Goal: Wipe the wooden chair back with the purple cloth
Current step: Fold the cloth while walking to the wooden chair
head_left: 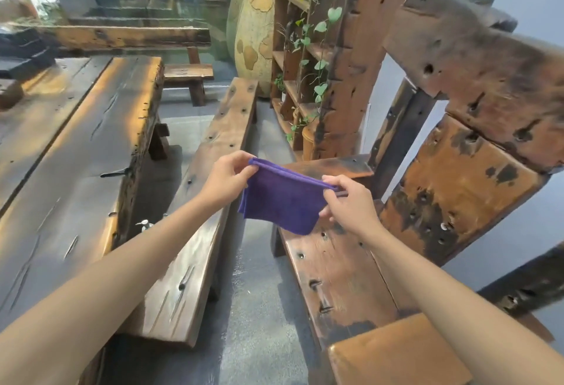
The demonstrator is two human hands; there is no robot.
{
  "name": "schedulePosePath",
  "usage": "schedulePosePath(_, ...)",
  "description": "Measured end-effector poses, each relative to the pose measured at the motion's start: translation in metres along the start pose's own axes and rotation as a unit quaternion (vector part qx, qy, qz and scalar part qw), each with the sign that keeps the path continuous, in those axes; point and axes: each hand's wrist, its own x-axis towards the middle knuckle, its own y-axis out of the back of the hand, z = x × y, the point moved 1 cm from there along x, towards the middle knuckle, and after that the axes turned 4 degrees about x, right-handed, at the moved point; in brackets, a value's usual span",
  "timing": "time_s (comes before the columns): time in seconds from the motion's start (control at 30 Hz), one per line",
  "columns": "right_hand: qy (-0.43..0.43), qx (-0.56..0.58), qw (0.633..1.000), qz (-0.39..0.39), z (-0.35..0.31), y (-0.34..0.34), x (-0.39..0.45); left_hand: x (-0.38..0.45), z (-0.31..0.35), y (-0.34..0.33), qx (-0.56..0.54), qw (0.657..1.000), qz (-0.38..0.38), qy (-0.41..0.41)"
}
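A purple cloth (282, 201), soft and napped, folded double, hangs as a rough square in the air above the front of a wooden chair seat (338, 274); its folded top edge is stretched taut between two hands; the left hand (227, 178) pinches the upper left corner between thumb and fingers, and the right hand (349, 201) is clamped on the upper right corner; the cloth is apart from the chair back (457, 183), a thick orange-brown slab, weathered, pitted with dark holes and black stains, just to the right; a long plank bench (195, 232) and a heavy, scarred wooden table (76, 152) lie to the left; a wooden shelf (293, 58) with trailing green vines stands behind.
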Motion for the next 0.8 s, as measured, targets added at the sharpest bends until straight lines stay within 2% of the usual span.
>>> schedulePosePath(0.07, -0.014, 0.084, 0.996, 0.012, 0.005, 0.001, 0.048, 0.061, 0.0, -0.012, -0.027, 1.0, 0.0, -0.004)
schedulePosePath(0.13, -0.01, 0.121, 0.992, 0.032, 0.002, 0.003, 0.074, 0.098, 0.004, -0.023, -0.065, 0.998, 0.003, -0.013)
schedulePosePath(0.4, 0.071, 0.112, 0.98, 0.148, 0.004, 0.033, 0.26, 0.321, 0.044, -0.093, -0.219, 0.974, -0.001, -0.054)
schedulePosePath(0.6, 0.108, 0.107, 0.964, 0.219, 0.01, 0.083, 0.392, 0.476, 0.093, -0.134, -0.256, 0.96, -0.03, -0.111)
schedulePosePath(0.7, 0.12, 0.096, 0.953, 0.263, 0.011, 0.11, 0.447, 0.533, 0.124, -0.15, -0.237, 0.96, -0.038, -0.143)
schedulePosePath(0.8, 0.153, 0.07, 0.937, 0.306, 0.009, 0.14, 0.49, 0.579, 0.155, -0.168, -0.192, 0.959, -0.02, -0.208)
